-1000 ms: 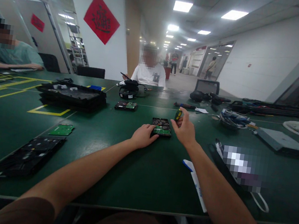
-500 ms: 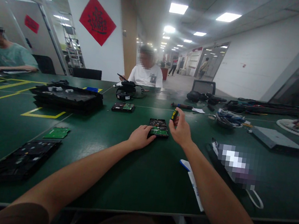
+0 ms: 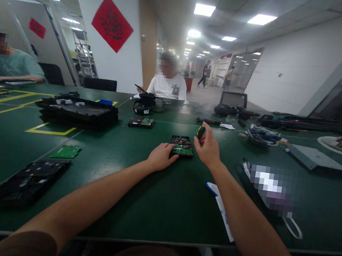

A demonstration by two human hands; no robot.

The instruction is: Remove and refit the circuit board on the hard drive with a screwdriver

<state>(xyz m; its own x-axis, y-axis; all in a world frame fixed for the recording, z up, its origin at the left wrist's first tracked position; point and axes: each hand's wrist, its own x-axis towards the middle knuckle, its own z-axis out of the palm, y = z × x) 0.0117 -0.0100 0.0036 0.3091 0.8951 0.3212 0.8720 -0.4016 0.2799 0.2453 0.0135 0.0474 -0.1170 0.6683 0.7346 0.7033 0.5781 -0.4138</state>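
Left hand [image 3: 160, 158]: clasping the near left corner of a hard disk drive [image 3: 183, 145], flat on the worktop [image 3: 147, 209] between the hands. Right hand [image 3: 208, 149]: apart from the left, fingers pinched around a yellow-and-black screwdriver [image 3: 201, 131]. Second drive [image 3: 141, 122]: beyond the left hand.

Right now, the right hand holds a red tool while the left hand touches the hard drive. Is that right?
The colour is wrong: in the head view, the right hand holds a yellow-and-dark tool. The left hand does touch the hard drive.
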